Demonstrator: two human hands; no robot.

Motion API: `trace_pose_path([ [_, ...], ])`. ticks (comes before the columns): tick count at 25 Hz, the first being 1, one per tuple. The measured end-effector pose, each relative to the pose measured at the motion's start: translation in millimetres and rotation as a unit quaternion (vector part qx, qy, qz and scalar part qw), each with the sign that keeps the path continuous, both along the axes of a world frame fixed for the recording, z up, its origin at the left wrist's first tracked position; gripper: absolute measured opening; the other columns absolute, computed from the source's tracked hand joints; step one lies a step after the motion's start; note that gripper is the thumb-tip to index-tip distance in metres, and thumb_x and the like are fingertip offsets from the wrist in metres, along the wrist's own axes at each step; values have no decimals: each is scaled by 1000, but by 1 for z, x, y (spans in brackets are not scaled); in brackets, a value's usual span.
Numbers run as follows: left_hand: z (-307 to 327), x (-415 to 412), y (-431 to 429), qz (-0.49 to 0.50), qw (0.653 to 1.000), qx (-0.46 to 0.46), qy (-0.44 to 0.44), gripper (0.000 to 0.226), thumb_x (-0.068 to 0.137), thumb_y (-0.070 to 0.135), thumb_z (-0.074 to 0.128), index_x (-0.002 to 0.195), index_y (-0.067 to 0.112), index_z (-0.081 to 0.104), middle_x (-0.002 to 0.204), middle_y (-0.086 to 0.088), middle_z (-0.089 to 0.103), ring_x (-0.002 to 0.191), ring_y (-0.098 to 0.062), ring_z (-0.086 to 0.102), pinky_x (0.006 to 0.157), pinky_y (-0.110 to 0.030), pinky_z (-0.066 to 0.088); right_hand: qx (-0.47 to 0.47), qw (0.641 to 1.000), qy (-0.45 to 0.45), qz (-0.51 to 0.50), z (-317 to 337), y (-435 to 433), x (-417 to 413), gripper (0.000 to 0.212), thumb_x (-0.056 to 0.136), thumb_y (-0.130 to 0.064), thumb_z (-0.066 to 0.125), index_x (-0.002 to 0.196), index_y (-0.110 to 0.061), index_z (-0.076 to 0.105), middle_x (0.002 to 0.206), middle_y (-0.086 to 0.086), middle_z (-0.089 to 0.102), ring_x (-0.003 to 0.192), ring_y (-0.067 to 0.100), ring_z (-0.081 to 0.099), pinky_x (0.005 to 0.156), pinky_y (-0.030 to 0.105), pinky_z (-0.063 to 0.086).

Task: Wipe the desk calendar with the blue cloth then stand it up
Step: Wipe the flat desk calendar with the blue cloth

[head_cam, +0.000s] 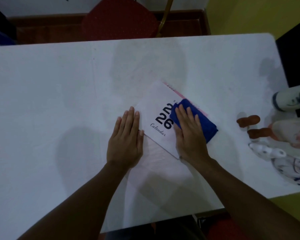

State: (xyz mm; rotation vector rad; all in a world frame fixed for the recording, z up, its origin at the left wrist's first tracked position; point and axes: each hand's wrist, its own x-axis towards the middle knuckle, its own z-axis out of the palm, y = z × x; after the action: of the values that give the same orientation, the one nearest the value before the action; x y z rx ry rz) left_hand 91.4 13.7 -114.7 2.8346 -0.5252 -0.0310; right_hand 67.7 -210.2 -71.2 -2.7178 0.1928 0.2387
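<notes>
The desk calendar [156, 108] lies flat on the white table [59, 94], turned at an angle, with "2026 Calendar" printed on its pale cover and a pink spiral edge at its far right. A folded blue cloth [206, 126] rests on the calendar's right part. My right hand [189, 134] presses flat on the cloth with fingers spread. My left hand [126, 137] lies flat, palm down, on the table at the calendar's left edge, fingertips touching the cover.
At the table's right end lie white sneakers [291, 99], two brown pieces [248, 120], and a white toy-like object [274, 153]. A red chair [119, 18] stands beyond the far edge. The table's near edge runs just below my forearms.
</notes>
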Motion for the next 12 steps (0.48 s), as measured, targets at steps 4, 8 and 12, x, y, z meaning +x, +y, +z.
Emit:
trace_pose_path([
  [4,0,1,0,-5,1000,3,5,64,112,39,21,169,9,15,178,-11,13,166,-22,11,135,-42,14,-23,999,24,26,1,10,27,55,110,-30,28,162,-16,21,171,0,18,158,24,10,128,42,3],
  [8,-1,2,0,-1,1000,12,18,64,112,40,20,169,10,14,178,-9,12,167,-20,8,136,-41,13,-44,992,30,114,-6,35,86,56,111,-30,29,163,-15,13,172,1,13,159,27,7,129,46,5],
  [12,-3,0,1,-6,1000,19,22,64,113,41,18,169,11,12,179,-8,9,167,-19,5,136,-41,13,-53,990,1,129,-9,43,50,57,111,-29,33,163,-16,13,172,0,12,159,24,7,129,47,7],
])
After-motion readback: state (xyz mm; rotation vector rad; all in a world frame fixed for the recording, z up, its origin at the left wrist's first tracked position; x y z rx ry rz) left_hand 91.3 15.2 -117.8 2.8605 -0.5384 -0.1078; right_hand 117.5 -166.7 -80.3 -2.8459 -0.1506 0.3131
